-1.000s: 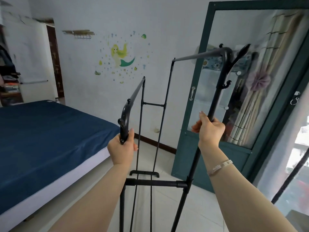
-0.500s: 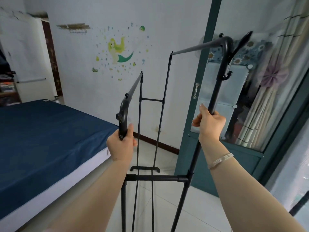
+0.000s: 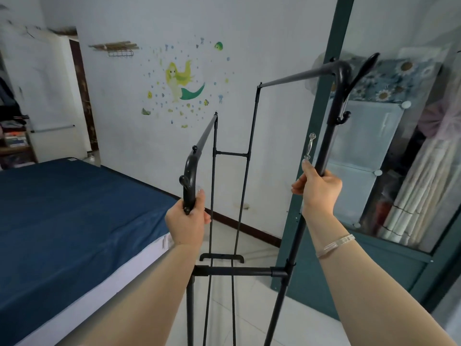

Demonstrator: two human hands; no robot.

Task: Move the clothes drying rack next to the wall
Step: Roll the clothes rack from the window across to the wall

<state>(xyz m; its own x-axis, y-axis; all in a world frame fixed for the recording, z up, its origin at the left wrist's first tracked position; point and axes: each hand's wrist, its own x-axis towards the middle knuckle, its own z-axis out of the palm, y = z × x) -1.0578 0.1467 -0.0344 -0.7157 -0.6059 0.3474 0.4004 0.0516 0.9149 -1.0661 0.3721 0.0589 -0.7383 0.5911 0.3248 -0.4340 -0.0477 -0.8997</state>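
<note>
Gripping clothes drying rack by both near uprights, left hand and right hand wrapped tight | rack between bed left and green door right, far feet short of wall | risk: right-hand post close beside door; drifting right could strike glass.

Black metal clothes drying rack — upright, empty, two top rails — between bed and glass door
</note>
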